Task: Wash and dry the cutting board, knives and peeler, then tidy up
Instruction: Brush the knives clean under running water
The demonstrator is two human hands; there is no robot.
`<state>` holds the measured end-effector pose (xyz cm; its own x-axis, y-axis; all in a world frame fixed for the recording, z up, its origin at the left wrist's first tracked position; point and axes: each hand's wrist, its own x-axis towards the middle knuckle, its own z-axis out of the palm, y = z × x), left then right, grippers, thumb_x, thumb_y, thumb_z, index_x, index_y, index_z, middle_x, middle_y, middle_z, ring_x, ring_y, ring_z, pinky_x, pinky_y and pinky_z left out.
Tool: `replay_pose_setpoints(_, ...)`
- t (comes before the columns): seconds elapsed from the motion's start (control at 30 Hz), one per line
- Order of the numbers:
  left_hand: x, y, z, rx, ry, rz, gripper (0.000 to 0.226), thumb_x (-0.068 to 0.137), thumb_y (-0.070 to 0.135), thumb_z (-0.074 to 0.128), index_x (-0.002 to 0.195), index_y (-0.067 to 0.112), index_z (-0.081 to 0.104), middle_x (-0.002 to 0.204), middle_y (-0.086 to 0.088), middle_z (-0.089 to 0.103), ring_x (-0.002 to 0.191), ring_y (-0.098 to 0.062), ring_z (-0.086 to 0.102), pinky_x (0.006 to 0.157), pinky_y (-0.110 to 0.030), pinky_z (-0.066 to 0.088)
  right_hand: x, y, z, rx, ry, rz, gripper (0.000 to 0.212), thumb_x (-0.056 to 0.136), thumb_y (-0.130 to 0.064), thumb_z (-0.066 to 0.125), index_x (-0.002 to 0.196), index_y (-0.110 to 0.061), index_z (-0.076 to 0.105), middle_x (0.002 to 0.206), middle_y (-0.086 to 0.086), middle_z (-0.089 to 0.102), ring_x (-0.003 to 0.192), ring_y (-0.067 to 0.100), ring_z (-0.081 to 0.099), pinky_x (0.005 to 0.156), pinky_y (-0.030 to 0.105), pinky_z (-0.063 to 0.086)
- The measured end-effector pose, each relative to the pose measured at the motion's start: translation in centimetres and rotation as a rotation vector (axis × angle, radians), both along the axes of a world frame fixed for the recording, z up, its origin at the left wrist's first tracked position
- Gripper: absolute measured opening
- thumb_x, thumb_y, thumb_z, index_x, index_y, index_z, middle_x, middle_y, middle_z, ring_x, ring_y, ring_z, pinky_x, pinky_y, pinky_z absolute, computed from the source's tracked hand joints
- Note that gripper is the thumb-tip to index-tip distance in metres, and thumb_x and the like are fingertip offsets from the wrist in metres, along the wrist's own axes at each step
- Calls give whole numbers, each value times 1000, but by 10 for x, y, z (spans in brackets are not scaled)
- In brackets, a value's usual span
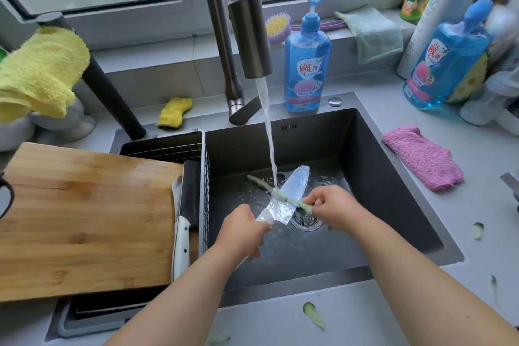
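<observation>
The sink [393, 177] is a deep, dark, matte rectangular basin with a round steel drain [304, 222] in its floor; over the middle of the sink the left hand [243, 229] is curled round the handle of a knife [283, 196], thumb lying on the heel of the blade; the blade is broad, smooth and shiny with running water, tapering to a rounded point; its long axis runs from the near left up toward the far right of the sink, tip aimed at the back wall, flat face upward. The right hand [332, 206] pinches a thin, pale green brush [292, 201], which lies across the blade, roughly crosswise to it, just above the drain. A clear stream falls from the cylindrical brushed-metal faucet [250, 34] onto the blade near the brush's far end.

In the left part of the sink sits a wire-mesh basket [206, 177]; a second knife [182, 222], with a white riveted handle and dark wide blade, rests along the basket's left side, handle toward the viewer. A rectangular bamboo cutting board [84, 219], striped grain, damp sheen, lies flat left of the sink, its right edge overlapping the basket.

On the counter right of the sink lies a folded pink terry cloth [421, 157]; behind the sink stands a blue translucent pump bottle [307, 62] and lies a wavy yellow sponge [174, 112].
</observation>
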<state>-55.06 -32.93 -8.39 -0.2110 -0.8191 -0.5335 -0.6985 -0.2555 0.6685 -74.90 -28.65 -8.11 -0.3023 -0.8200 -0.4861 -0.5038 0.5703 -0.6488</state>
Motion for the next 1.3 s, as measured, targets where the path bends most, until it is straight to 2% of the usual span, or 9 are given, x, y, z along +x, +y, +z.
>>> replay_pose_setpoints(0.13, -4, 5, 7, -11, -11, -41, 31, 86, 34, 66, 82, 13, 44, 72, -12, 66, 47, -21, 55, 52, -31, 48, -25, -19, -9, -105, 170, -128, 20, 84, -12, 64, 99, -21, 74, 63, -10, 52, 56, 10, 49, 57, 23, 44)
replay_pose_setpoints(0.27, -6, 5, 10, -19, -2, -29, 33, 83, 35, 69, 83, 13, 45, 72, -11, 67, 53, -23, 60, 53, -32, 50, -34, -20, -13, -165, 315, -169, 25, 87, -14, 61, 110, -17, 70, 89, 3, 60, 75, 23, 57, 63, 25, 39)
replay_pose_setpoints(0.5, 3, -1, 10, -27, 4, 31, 33, 84, 33, 68, 82, 12, 42, 68, -12, 64, 46, -22, 55, 52, -31, 47, 14, 11, -5, -155, 113, -18, 19, 85, -17, 65, 82, -35, 68, 63, -8, 51, 60, 13, 49, 54, 24, 40)
replay_pose_setpoints(0.63, 4, -1, 13, -6, -85, -17, 41, 76, 31, 78, 87, 14, 43, 80, -12, 66, 48, -20, 60, 46, -27, 46, 28, 26, -3, -89, -70, 2, 13, 85, -19, 66, 88, -30, 74, 60, -9, 48, 56, 10, 45, 51, 25, 45)
replay_pose_setpoints(0.73, 5, 1, 11, 64, -126, -62, 43, 77, 21, 78, 98, 14, 41, 90, -14, 65, 51, -19, 62, 44, -25, 47, 18, 24, -5, -113, 66, -26, 17, 88, -17, 63, 93, -29, 73, 66, -9, 51, 60, 11, 48, 56, 26, 44)
replay_pose_setpoints(0.87, 8, 2, 8, 235, 51, 2, 15, 86, 12, 66, 91, 2, 55, 73, -15, 66, 49, -18, 58, 48, -25, 48, 4, 25, -5, -217, 256, -165, 26, 91, -18, 60, 114, -20, 71, 76, -7, 51, 63, 8, 49, 53, 22, 35)
replay_pose_setpoints(0.97, 9, -1, 9, 406, 167, 123, 26, 94, 15, 56, 100, -10, 60, 75, -17, 63, 50, -18, 61, 50, -27, 52, 10, 31, -4, -258, 226, -167, 25, 89, -17, 62, 111, -22, 72, 65, -9, 50, 59, 8, 47, 51, 19, 33)
replay_pose_setpoints(1.13, 5, 2, 13, 563, 273, 215, 35, 101, 24, 43, 115, -5, 57, 80, -12, 58, 54, -19, 57, 46, -26, 48, 31, 39, -8, -258, 136, 14, 26, 89, -22, 64, 113, -29, 71, 74, -10, 50, 63, 5, 47, 51, 13, 32)
replay_pose_setpoints(1.3, -6, 7, 25, 597, 331, 191, 33, 103, 25, 35, 102, 2, 59, 66, -5, 52, 47, -14, 44, 42, -19, 36, 33, 28, -10, -289, 133, -8, 27, 91, -19, 61, 116, -28, 70, 74, -11, 47, 64, 5, 47, 54, 12, 34)
